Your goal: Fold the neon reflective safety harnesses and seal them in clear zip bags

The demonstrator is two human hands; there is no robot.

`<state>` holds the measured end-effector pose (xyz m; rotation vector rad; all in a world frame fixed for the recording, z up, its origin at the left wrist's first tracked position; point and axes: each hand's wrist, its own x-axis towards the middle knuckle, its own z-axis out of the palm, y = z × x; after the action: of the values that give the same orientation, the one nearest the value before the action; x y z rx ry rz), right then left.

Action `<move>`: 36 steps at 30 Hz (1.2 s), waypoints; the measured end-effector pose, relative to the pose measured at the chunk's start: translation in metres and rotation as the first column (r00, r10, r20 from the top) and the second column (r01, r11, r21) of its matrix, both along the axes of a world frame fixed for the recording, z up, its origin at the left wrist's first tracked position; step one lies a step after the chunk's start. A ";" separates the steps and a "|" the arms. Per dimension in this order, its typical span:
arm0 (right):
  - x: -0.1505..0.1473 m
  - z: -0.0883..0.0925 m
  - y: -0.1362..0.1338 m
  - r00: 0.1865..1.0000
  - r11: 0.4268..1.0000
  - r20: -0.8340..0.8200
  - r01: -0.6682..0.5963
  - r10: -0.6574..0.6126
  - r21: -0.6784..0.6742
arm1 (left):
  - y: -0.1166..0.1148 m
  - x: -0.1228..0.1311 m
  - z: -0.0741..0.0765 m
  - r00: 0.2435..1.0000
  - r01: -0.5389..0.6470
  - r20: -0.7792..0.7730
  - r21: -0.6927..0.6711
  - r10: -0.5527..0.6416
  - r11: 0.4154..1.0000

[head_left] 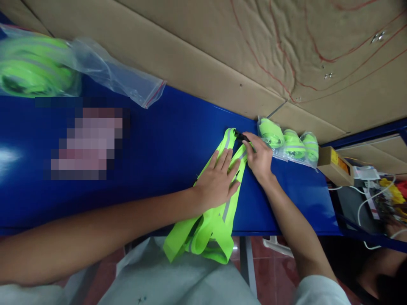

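A bright yellow-green reflective belt point(226, 210) with a grey stripe lies folded on the blue table. Its loose loops hang over the front edge toward my lap. My left hand point(217, 182) lies flat across the layers, fingers stretched out and pressing on the fabric. At the far end of the belt, my right hand point(259, 156) pinches a small black piece point(241, 136), which looks like a buckle. Its exact shape is partly hidden by my fingers.
Bagged rolls of green belt point(294, 143) stand along the cardboard-covered wall point(197, 63). At the far left sits a larger bagged bundle point(38, 67) beside a clear zip bag point(117, 72). A cardboard box point(335, 165) and white cables are at right, near another person's arm point(381, 267).
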<state>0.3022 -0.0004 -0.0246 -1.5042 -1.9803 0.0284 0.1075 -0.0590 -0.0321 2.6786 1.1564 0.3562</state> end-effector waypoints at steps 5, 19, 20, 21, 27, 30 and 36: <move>0.006 -0.004 0.002 0.991 0.997 -0.111 0.079 -0.080 -0.015 | -0.005 -0.002 0.001 1.000 -0.001 -0.012 -0.001 0.001 1.000; 0.022 0.000 -0.011 0.962 0.990 0.235 -0.126 0.138 -0.064 | -0.009 -0.005 0.001 1.000 -0.007 -0.004 -0.022 0.007 1.000; 0.023 0.001 -0.013 0.964 0.992 0.235 -0.110 0.122 -0.064 | -0.012 -0.007 0.001 1.000 -0.008 -0.001 -0.014 0.008 1.000; 0.022 0.003 -0.014 0.971 0.995 0.218 -0.087 0.097 -0.058 | -0.014 -0.009 0.002 1.000 -0.005 0.000 -0.005 0.005 1.000; 0.013 0.008 -0.013 0.991 0.998 0.125 -0.030 0.037 -0.056 | -0.026 -0.025 0.002 1.000 0.021 -0.015 0.018 -0.020 1.000; 0.009 0.004 -0.019 0.978 0.999 0.201 -0.045 0.045 -0.007 | -0.027 -0.027 0.001 1.000 0.019 -0.015 0.033 -0.019 0.999; 0.004 0.012 -0.031 0.925 0.981 0.332 -0.156 0.187 -0.118 | -0.028 -0.026 -0.001 1.000 0.017 -0.003 0.061 -0.017 0.998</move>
<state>0.3058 -0.0317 -0.0126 -1.4631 -2.4148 -0.0762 0.0814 -0.0868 -0.0334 2.7404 1.1403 0.3916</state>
